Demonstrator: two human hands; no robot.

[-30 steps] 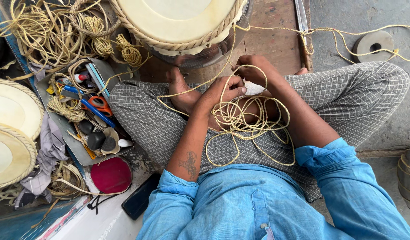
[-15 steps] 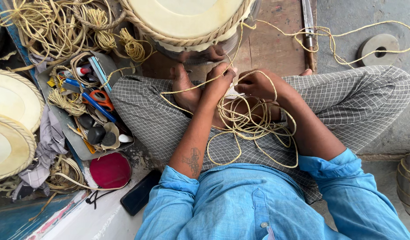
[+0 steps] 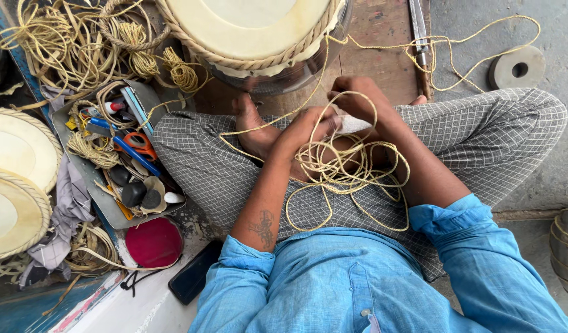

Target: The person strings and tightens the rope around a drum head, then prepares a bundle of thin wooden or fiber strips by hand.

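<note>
- Pale yellow cord (image 3: pixel 348 169) lies looped on the lap, feeding both hands.
- Left hand (image 3: pixel 305 132) pinches a strand.
- Right hand (image 3: pixel 358 98) grips another, keeping it taut.

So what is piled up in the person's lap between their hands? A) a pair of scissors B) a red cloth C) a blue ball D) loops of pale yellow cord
D: loose loops of pale yellow cord lie on the checked trousers, with the left hand and right hand holding strands above them.
</note>
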